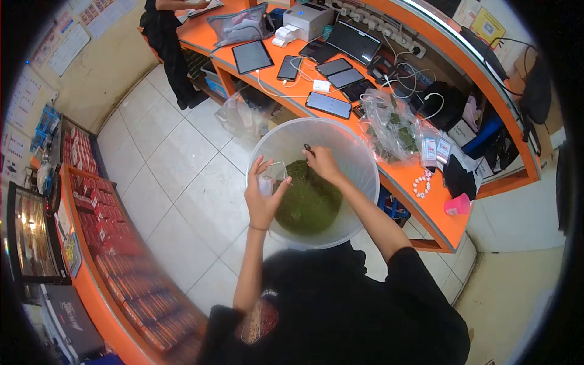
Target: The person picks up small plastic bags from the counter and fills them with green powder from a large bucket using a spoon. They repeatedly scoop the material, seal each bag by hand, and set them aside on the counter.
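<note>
A large translucent white tub (363,159) stands in front of me with a heap of fine green, crumbly material (309,210) inside. My left hand (261,201) holds a small clear plastic container (275,173) between thumb and fingers over the tub's left side. Whether anything is in that container I cannot make out. My right hand (323,164) reaches into the tub, closed around the dark handle of a spoon-like tool (308,148). The lower end of this tool is hidden by the hand and the green material.
An orange counter (389,176) beyond the tub carries phones, a tablet (252,56), a label printer (307,23), cables and a plastic bag of green material (392,131). A pink cup (457,205) is near its right end. Shelves of red packs (109,225) line the left. Another person (167,48) stands at the far counter.
</note>
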`<state>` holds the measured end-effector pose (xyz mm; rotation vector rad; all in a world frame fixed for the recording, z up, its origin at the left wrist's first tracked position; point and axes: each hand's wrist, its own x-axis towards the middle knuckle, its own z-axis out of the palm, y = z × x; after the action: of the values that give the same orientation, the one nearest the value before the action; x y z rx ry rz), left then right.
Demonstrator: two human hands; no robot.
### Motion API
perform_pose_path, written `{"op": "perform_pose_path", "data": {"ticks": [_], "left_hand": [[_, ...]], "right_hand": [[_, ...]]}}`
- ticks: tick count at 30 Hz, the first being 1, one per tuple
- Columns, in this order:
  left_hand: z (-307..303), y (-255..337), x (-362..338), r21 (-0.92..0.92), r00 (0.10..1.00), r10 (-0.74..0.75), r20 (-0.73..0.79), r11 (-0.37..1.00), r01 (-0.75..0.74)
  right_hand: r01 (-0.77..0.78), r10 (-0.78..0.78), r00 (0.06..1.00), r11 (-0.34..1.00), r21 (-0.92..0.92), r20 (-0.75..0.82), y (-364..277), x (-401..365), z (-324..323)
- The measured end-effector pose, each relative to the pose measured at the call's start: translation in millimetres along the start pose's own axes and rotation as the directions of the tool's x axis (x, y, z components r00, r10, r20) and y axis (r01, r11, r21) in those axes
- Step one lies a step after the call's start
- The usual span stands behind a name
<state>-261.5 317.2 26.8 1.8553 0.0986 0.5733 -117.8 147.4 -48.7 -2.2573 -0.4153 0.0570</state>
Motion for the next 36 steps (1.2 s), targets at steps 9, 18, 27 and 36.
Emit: {"op": "perform_pose_path", "data": {"ticks": [9, 18, 27, 36], "left_hand": [[0, -14, 4, -0.078, 0.992, -0.025, -0.121, 0.997, 0.016], [-3, -18, 1, -0.078, 0.989, -0.073, -0.13, 0.995, 0.063], [1, -15, 2, 0.101, 0.993, 0.034, -0.11, 0.995, -0.023], [13, -13, -1, 0.274, 0.99, 0.082, 0.118, 0.955, -0.112]], "right_hand": [[0.206, -0.251, 0.93, 0.961, 0.185, 0.267, -32, -70, 110], [-0.542, 0.088, 0.807, 0.506, 0.671, 0.584, 8, -54, -38], [-0.212, 0.278, 0.954, 0.364, 0.907, 0.111, -5, -96, -104], [0.325, -0.058, 0.881, 0.795, 0.513, -0.469, -96, -141, -91]]}}
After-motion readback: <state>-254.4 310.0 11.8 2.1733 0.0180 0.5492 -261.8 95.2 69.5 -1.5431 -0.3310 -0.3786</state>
